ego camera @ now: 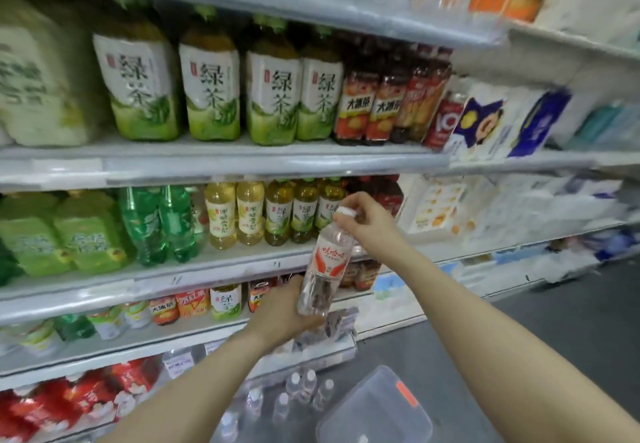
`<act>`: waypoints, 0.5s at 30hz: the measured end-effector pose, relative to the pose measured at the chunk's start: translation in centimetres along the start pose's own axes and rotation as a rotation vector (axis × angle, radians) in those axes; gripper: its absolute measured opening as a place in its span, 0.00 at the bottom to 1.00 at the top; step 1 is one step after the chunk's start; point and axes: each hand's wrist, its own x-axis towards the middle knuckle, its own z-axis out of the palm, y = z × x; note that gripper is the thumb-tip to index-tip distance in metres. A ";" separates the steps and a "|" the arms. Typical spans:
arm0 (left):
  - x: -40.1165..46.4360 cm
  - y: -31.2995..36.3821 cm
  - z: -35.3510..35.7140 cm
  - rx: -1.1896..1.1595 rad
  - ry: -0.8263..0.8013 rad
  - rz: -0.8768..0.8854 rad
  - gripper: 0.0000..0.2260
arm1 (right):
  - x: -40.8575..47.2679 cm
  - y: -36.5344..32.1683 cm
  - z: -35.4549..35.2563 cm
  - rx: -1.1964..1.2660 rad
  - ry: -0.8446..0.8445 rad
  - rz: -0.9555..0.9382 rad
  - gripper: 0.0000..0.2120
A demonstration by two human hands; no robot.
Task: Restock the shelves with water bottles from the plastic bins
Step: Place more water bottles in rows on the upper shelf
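A clear water bottle (323,262) with a red and white label and a white cap hangs tilted in front of the shelves. My right hand (367,222) pinches it at the cap and neck. My left hand (284,311) cups its base from behind and below. Under my arms a clear plastic bin (239,422) on the floor holds several more capped water bottles (304,385), standing upright. The bottle hovers by the right end of the third shelf (242,271), whose edge it crosses.
Green tea bottles (211,85) fill the upper shelf; yellow and green drinks (249,214) stand on the one below. A clear bin lid (377,408) with an orange latch lies at the lower right. Tissue packs (498,123) sit in the neighbouring bay. Grey floor (554,331) spreads rightward.
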 end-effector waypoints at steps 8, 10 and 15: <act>5.0 12.2 -10.1 0.064 0.054 0.185 0.25 | 4.9 -9.5 -13.9 -0.334 0.384 -0.383 0.15; 6.9 16.8 -13.6 0.053 0.129 0.246 0.24 | 7.3 -11.9 -18.8 -0.322 0.498 -0.449 0.15; 11.8 28.9 -21.6 -0.014 0.259 0.352 0.16 | 15.5 -15.4 -30.0 -0.402 0.632 -0.499 0.18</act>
